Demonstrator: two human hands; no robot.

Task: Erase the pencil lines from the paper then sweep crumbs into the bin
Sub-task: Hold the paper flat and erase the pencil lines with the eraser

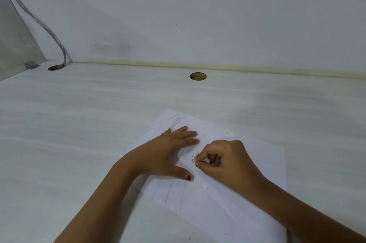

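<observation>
The paper [257, 173] lies skewed on the worktop [79, 133], down toward five o'clock of the view. The left grip [168, 153] is spread flat on it, fingers straight and released, thumb splayed to the near side. That's a hold-down, I'd say, so the sheet can't crease or skate under the rubbing.

Just at its three o'clock, the right grip [227, 165] is clenched round a small white eraser [195, 158]. It's pinched low between thumb and fingertips, with only the tip peeping out at nine o'clock. A short hold like that lets the person bear down hard. The tip seems to meet the paper in the gap between the left fingers and thumb, right where the sheet is pinned tightest.

Pencil lines [167, 193] show at six o'clock of the left grip, and more at its twelve, so the erasing looks far from done. Dark crumbs [208, 188] speckle the sheet toward five o'clock. There's no bin in sight, so the sweeping will need one brought in. Far back at twelve o'clock there's a cable hole [198, 76] in the worktop.
</observation>
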